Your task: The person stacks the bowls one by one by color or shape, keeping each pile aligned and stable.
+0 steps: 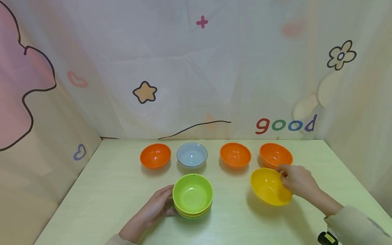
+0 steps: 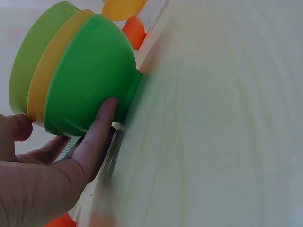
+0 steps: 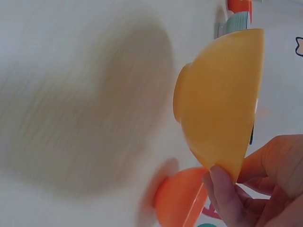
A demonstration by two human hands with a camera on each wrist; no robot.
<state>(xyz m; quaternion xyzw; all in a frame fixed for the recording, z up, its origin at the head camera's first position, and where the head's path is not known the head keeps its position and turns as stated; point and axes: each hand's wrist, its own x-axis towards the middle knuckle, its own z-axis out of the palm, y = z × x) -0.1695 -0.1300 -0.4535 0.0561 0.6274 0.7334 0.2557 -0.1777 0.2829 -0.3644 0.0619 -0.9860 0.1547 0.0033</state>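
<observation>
Left of centre on the table stands a stack of bowls: a light green bowl (image 1: 193,195) on top, a yellow one (image 2: 54,66) in the middle and a darker green bowl (image 2: 92,75) at the bottom. My left hand (image 1: 156,206) holds the stack from its left side, thumb near the upper rims and fingers along the green bowl's outside. Above the table on the right, my right hand (image 1: 298,180) pinches a yellow bowl (image 1: 267,187) by its right rim. That bowl is tilted and apart from the table, its shadow below it.
Along the back stand an orange bowl (image 1: 155,156), a pale blue-grey bowl (image 1: 192,155), a second orange bowl (image 1: 235,155) and a third orange bowl (image 1: 275,154) just behind the held yellow bowl. A printed curtain (image 1: 183,68) rises behind the table (image 1: 101,190).
</observation>
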